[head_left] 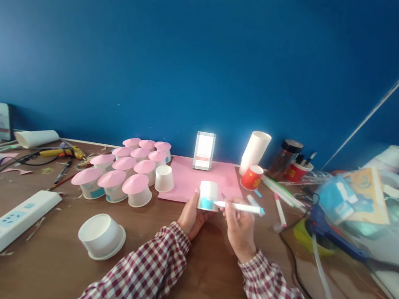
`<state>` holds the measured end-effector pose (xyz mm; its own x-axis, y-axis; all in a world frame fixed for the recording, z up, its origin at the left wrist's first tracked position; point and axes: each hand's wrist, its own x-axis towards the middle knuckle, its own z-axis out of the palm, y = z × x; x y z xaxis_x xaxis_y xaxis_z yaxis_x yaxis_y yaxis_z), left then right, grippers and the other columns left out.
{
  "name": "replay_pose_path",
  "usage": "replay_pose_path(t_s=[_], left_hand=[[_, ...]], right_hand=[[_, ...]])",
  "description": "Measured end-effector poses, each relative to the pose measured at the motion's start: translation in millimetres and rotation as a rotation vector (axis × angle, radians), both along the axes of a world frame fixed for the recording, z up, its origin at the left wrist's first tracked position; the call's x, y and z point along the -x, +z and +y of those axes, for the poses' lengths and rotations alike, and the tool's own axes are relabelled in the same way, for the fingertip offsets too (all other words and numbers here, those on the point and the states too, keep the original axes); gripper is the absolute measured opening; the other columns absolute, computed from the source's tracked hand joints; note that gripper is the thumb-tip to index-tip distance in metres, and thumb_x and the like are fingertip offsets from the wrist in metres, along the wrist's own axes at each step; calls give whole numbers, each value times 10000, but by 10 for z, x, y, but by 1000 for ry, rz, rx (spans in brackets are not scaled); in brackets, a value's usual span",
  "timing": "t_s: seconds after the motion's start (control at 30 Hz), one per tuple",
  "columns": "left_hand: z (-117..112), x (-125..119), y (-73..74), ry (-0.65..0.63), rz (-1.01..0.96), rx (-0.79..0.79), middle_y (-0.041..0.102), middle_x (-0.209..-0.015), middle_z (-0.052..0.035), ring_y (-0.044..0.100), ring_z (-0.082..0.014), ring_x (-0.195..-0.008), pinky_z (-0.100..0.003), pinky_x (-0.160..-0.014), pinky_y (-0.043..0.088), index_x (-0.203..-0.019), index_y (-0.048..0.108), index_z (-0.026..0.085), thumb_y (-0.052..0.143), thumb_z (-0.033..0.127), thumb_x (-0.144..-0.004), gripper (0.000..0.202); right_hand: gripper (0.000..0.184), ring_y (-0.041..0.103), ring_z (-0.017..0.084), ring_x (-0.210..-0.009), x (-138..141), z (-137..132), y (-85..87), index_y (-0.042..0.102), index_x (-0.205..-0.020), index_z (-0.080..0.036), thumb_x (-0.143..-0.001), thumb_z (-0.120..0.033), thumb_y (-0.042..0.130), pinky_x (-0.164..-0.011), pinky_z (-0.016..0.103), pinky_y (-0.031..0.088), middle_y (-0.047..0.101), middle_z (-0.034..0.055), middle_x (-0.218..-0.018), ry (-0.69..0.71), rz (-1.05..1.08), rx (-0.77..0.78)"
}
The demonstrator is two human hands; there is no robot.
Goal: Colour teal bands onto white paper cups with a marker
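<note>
My left hand (193, 218) is closed around the side of a white paper cup (209, 189), which is held upside down above the table. A light blue patch shows on the cup's lower side. In my right hand (239, 224) is a white marker pen (245, 208) with a blue end, its tip at the blue patch. Behind the cup lies a sheet of pink paper (181, 169). Left of it stands a plain upturned paper cup (164, 178), beside several cups topped with pink paper discs (136, 184).
Nearer me on the left are stacked white cups (98, 234) and a power strip (5, 240). A red paper cup (252, 177), a tall white cup stack (256, 151) and a dark-lidded jar (286, 159) stand back right. A blue glue gun (333, 236) lies right, a yellow one (66, 151) left.
</note>
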<state>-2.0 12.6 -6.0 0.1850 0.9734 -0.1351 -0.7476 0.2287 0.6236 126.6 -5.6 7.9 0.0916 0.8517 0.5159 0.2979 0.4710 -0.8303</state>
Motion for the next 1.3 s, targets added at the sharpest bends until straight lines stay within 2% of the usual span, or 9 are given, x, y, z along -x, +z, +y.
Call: replay_pose_path(t_s=[0.13,0.4,0.57,1.3], left_hand=[[4,-1,-4,8,-4,-9,690,-913,-121,644,-194,-793,-327,-762,525,-1038,630,84,477,458,-890,430],[-16,-6,14,-22,17,-62,686,-1014,-165,655,-227,-868,-349,-803,520,-1089,617,66,444,471,-901,478],[-6,-9,5,-7,16,-58,697,-948,-144,653,-210,-820,-348,-802,523,-1053,633,71,451,466,-900,461],[-17,-23,23,-5,60,-59,689,-947,-141,643,-209,-833,-354,-824,512,-1033,631,76,435,464,-907,452]], right_hand=[[232,573,136,-566,4,-5,12,573,-767,-182,-907,-348,491,-538,237,482,607,6,-640,5,-4,-3],[220,602,149,-595,7,9,-14,591,-837,-181,-908,-370,502,-556,251,502,645,23,-691,4,17,-8],[236,609,152,-597,9,5,-14,585,-813,-179,-910,-375,498,-566,256,515,654,31,-690,35,21,5],[205,615,148,-607,6,1,6,589,-826,-173,-909,-339,503,-586,252,523,647,28,-681,38,33,-5]])
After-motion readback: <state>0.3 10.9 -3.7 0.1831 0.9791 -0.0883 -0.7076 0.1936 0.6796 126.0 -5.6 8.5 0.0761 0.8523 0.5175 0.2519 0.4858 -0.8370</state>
